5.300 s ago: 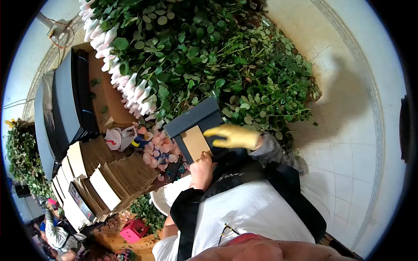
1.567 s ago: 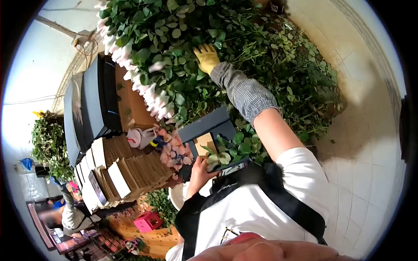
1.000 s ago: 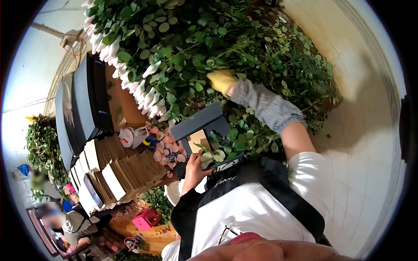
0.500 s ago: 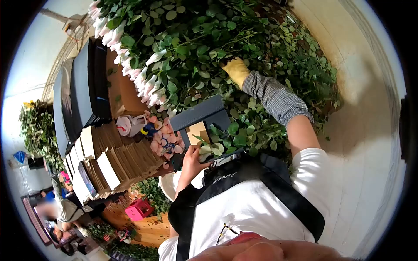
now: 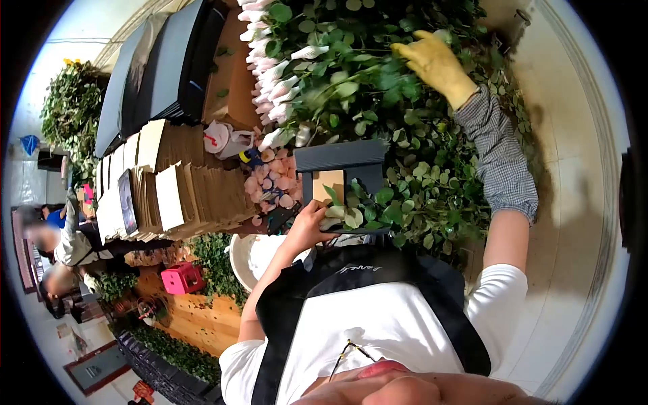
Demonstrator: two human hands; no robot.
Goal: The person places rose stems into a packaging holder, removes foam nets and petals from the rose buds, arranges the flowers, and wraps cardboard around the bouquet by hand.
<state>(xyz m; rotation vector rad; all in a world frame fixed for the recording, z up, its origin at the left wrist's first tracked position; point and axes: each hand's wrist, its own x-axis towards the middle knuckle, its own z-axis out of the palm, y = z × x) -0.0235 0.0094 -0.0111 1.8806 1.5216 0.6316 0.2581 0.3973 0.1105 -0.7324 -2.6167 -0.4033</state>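
Note:
My left hand (image 5: 310, 226) is bare and closed at the lower edge of a tan cardboard piece (image 5: 329, 187). That piece lies against dark corrugated board (image 5: 341, 155), and leafy sprigs (image 5: 344, 217) stick out beside my fingers. Farther up and to the right, my right hand (image 5: 439, 64), in a yellow glove, reaches over a heap of leafy rose stems (image 5: 412, 128) with its fingers apart. A stem with a white-sleeved bud (image 5: 309, 52) lies just left of the glove. Several more sleeved rose heads (image 5: 273, 81) line the left side of the heap.
Stacks of tan cardboard (image 5: 206, 202) and dark sheets (image 5: 172, 61) stand to the left. Pink petals (image 5: 277, 179), a white plastic bag (image 5: 226, 140) and a white bucket (image 5: 240, 263) are nearer. A pink stool (image 5: 182, 278) stands on the floor; people (image 5: 74, 246) are far left.
My gloved right hand has moved up and right, and its fingers have spread. My left hand stays at the cardboard. The view has turned, shifting the dark board and rose heads rightward.

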